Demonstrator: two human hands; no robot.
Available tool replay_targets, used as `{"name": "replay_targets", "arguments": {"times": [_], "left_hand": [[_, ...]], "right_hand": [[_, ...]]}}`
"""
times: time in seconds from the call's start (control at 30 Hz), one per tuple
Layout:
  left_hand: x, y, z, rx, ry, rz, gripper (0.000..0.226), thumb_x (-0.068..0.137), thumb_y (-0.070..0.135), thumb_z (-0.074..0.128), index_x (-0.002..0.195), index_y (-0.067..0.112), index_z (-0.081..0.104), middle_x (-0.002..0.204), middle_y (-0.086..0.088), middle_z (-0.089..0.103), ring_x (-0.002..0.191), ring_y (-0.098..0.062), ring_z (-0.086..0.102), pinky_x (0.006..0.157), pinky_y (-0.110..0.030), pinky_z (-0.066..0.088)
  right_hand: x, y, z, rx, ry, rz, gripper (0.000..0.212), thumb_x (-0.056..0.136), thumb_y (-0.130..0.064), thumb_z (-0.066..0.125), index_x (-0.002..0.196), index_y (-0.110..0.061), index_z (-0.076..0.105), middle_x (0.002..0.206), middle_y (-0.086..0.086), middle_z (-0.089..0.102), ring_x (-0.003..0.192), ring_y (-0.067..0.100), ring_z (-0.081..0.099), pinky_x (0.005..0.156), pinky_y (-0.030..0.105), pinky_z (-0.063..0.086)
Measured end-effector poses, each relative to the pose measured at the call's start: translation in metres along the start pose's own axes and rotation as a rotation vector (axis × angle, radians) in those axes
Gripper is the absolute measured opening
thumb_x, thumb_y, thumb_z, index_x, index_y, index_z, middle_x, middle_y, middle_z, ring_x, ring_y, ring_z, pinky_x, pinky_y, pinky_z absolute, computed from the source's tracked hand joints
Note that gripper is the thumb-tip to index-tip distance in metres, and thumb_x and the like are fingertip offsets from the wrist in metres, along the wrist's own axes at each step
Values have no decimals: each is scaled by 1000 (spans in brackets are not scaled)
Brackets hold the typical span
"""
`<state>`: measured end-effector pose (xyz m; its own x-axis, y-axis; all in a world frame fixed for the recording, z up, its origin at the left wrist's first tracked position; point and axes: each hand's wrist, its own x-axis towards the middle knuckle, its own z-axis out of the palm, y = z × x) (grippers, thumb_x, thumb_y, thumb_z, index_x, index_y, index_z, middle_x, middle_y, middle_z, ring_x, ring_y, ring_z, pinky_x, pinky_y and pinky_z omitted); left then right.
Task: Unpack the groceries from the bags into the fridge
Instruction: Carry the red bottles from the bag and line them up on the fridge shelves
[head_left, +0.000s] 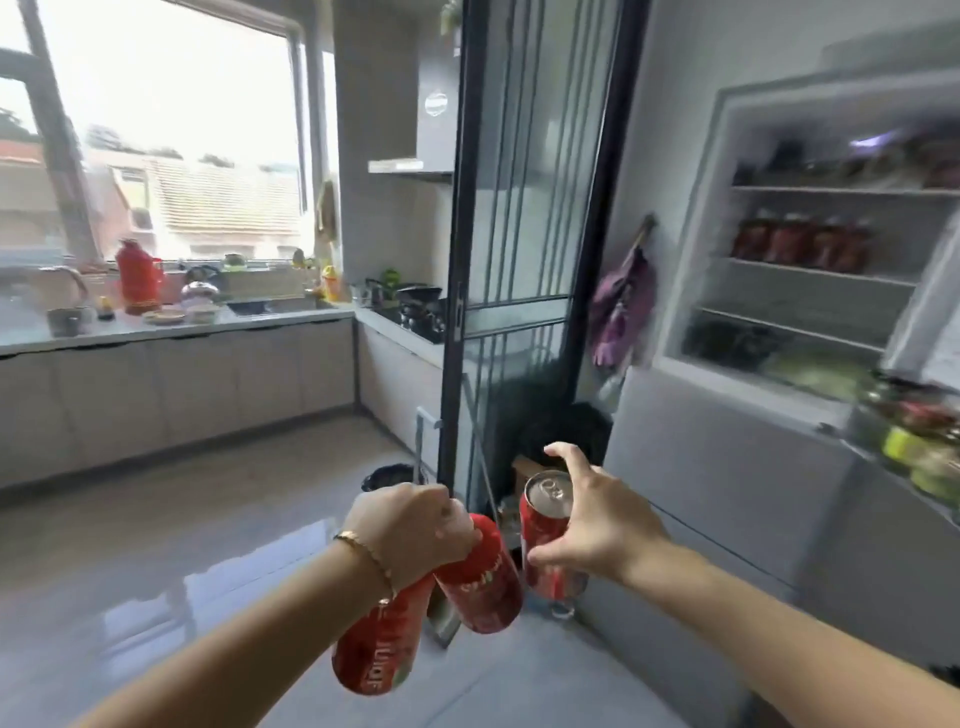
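Observation:
My left hand (415, 530) grips two red drink cans by their tops; one red can (483, 577) hangs to the right and the other red can (376, 649) hangs lower left. My right hand (597, 519) holds a third red can (545, 535) upright, thumb and fingers curled round its body, silver top showing. The fridge (701, 364) stands open at the right, with several red bottles (800, 244) on a middle shelf and dark and green items lower down. The view is motion-blurred.
A fridge door shelf (919, 441) with jars juts out at the far right. A dark-framed glass sliding door (524, 234) stands straight ahead. The kitchen counter (171, 325) with a red thermos, a kettle and bowls runs along the left under a window. Glossy grey floor lies below.

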<state>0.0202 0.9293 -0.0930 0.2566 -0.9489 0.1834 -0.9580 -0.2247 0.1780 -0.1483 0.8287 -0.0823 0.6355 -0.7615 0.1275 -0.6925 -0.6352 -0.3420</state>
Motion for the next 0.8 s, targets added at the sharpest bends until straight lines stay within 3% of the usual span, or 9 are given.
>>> {"name": "replay_targets", "arguments": {"times": [0.1, 0.2, 0.27, 0.4, 0.57, 0.7, 0.8], "left_hand": [[89, 40, 11, -5, 101, 75, 34, 80, 50, 30, 69, 21, 43, 62, 7, 42, 72, -19, 52, 67, -22, 42], [170, 72, 15, -33, 186, 113, 26, 86, 33, 45, 70, 15, 51, 69, 0, 58, 70, -24, 57, 65, -23, 42], [226, 91, 17, -41, 168, 181, 27, 88, 35, 45, 73, 15, 53, 76, -1, 62, 71, -22, 58, 62, -23, 38], [337, 127, 13, -36, 135, 375, 32, 87, 41, 44, 66, 18, 43, 68, 5, 52, 66, -17, 53, 51, -22, 34], [449, 170, 2, -21, 141, 544, 27, 87, 43, 46, 77, 18, 51, 83, 0, 61, 77, -21, 59, 61, -25, 38], [544, 220, -1, -109, 218, 609, 30, 85, 43, 47, 72, 17, 49, 81, -1, 62, 80, -24, 61, 63, -25, 40], [593, 252, 3, -154, 276, 687, 28, 88, 45, 47, 84, 18, 46, 83, 0, 60, 86, -27, 62, 66, -26, 39]], "right_hand": [[43, 60, -31, 2, 62, 84, 94, 60, -39, 79, 138, -34, 25, 118, 1, 55, 102, 21, 56, 78, 29, 49], [87, 108, -56, -20, 120, 174, 82, 59, -39, 79, 130, -33, 38, 116, -2, 57, 103, 19, 57, 81, 28, 49], [117, 139, -69, -6, 160, 233, 80, 56, -40, 81, 126, -32, 44, 113, -2, 60, 102, 18, 58, 83, 29, 51], [179, 195, -102, 34, 281, 355, 74, 52, -38, 85, 117, -33, 50, 105, -7, 63, 98, 16, 61, 84, 35, 54], [237, 244, -145, 22, 366, 501, 63, 53, -38, 84, 107, -35, 52, 94, -14, 62, 92, 14, 61, 80, 31, 52], [289, 301, -186, -15, 492, 586, 57, 49, -43, 83, 96, -35, 52, 93, -14, 62, 92, 15, 62, 76, 32, 53], [317, 344, -213, -30, 586, 611, 60, 42, -50, 80, 93, -33, 55, 91, -12, 64, 88, 14, 63, 71, 32, 54]]}}
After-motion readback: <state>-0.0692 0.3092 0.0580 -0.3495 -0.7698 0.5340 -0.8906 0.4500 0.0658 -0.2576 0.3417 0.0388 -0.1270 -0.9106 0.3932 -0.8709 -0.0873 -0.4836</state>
